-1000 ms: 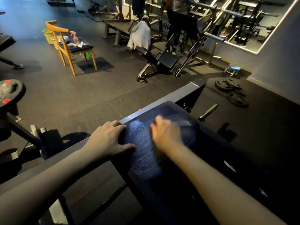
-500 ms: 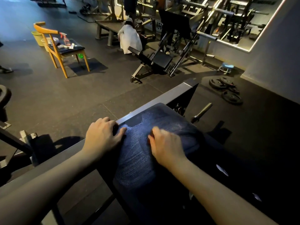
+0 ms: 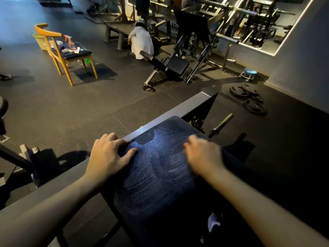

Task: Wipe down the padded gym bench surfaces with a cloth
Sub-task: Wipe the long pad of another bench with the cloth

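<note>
1. Since the earlier frame the left hand stays at the pad's left edge, while the right hand has slid from the pad's middle towards its right edge.
2. The left hand grips the left edge of the padded bench: the thumb lies on the top face and the fingers curl over the side against the grey frame rail.
3. The padded bench sits just beside that rail. Its long axis runs from the person away and slightly rightwards, and its rounded far end points towards the weight plates on the floor.
4. Pale streaks cross the middle and the far end of the pad, so that area seems wiped already. The near end is in shadow, and I cannot tell whether it has been done. Any other padded surfaces likely remain.
5. The right hand is motion-blurred at the far right corner of the pad, knuckles up. I cannot tell whether its fingers are clamped on anything, because the cloth itself cannot be made out beneath it.
</note>
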`<action>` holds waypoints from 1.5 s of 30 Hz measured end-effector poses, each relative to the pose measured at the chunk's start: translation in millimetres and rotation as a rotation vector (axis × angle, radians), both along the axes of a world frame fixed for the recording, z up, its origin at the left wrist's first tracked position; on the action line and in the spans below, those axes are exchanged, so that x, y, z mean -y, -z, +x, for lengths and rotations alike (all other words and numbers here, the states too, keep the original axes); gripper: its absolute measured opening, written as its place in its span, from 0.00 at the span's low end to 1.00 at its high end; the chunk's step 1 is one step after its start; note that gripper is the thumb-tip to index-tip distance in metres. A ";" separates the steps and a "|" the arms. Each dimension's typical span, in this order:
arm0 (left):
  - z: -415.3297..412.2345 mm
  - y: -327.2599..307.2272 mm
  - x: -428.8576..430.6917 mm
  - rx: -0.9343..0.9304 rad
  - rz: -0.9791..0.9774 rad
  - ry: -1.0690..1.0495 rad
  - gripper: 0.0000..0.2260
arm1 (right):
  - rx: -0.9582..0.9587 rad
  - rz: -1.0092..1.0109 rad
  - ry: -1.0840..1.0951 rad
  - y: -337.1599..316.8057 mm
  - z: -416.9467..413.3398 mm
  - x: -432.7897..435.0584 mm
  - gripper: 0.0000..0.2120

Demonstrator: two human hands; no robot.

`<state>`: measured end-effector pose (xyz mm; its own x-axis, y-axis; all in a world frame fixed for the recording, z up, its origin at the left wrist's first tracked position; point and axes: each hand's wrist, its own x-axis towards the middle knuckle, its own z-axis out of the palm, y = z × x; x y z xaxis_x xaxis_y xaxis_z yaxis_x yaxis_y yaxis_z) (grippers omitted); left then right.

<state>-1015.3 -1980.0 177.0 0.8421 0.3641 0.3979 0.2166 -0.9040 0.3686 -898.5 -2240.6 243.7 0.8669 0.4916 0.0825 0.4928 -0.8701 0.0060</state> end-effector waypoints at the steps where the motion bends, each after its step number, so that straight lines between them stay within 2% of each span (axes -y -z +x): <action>1: 0.2 -0.5 0.6 0.005 -0.008 0.001 0.25 | 0.013 -0.009 0.142 -3.1 28.8 14.4 0.11; 3: 1.6 -1.1 1.4 -0.002 -0.012 -0.002 0.25 | 0.026 0.056 0.276 -7.3 52.9 17.2 0.11; 6: 1.6 0.0 1.1 0.009 -0.031 0.002 0.25 | -0.013 0.097 0.062 3.4 14.4 -5.1 0.10; 8: 1.3 1.4 -0.2 0.015 -0.037 0.003 0.25 | -0.021 0.086 -0.029 5.7 -7.9 11.8 0.10; 11: 1.5 2.0 -0.4 0.028 -0.046 0.001 0.25 | 0.037 -0.008 0.142 0.8 25.6 39.2 0.12; 14: 4.2 1.0 -0.5 0.033 -0.064 0.001 0.25 | 0.035 0.098 0.264 1.8 64.8 3.1 0.12; 16: 3.5 0.9 -1.2 0.036 -0.079 0.003 0.25 | -0.027 0.173 0.178 4.0 47.4 -41.7 0.12; 18: 1.9 0.0 -1.3 0.052 -0.092 0.010 0.25 | -0.062 0.169 -0.056 7.6 -7.7 -65.7 0.11; 19: 1.2 -0.1 -0.8 0.052 -0.098 0.016 0.24 | -0.066 0.179 -0.184 8.6 -37.6 -60.7 0.09; 21: 0.5 -0.4 -1.3 0.052 -0.109 0.018 0.24 | -0.032 0.204 -0.271 14.0 -57.0 -28.8 0.09; 25: 1.7 -0.4 -0.9 0.060 -0.135 0.028 0.24 | 0.043 0.040 0.105 4.8 44.6 9.8 0.11; 26: 2.2 -0.5 -1.2 0.061 -0.138 0.028 0.23 | 0.049 0.037 0.189 3.8 68.8 2.1 0.11; 28: 3.1 -0.4 -1.1 0.054 -0.148 0.029 0.23 | 0.015 0.121 0.215 1.5 88.4 -38.8 0.12; 31: 1.8 0.8 -2.5 0.044 -0.151 0.016 0.23 | -0.078 0.158 0.017 8.0 43.2 -103.4 0.11; 33: 0.2 0.6 -2.5 0.042 -0.173 0.018 0.24 | -0.079 0.126 -0.238 10.1 -14.6 -100.8 0.09; 35: 0.3 -0.2 -3.4 0.042 -0.185 0.018 0.23 | -0.062 0.160 -0.312 12.9 -28.0 -70.2 0.09; 40: 2.4 -1.3 -1.3 0.043 -0.187 0.016 0.22 | 0.075 0.004 0.156 7.2 96.7 -27.5 0.12; 43: 2.0 -2.4 0.0 0.045 -0.195 0.020 0.21 | 0.010 0.097 0.136 9.2 107.3 -80.3 0.11; 45: 0.8 -3.5 -1.1 0.041 -0.204 0.027 0.22 | -0.023 0.131 0.028 11.1 80.0 -106.2 0.11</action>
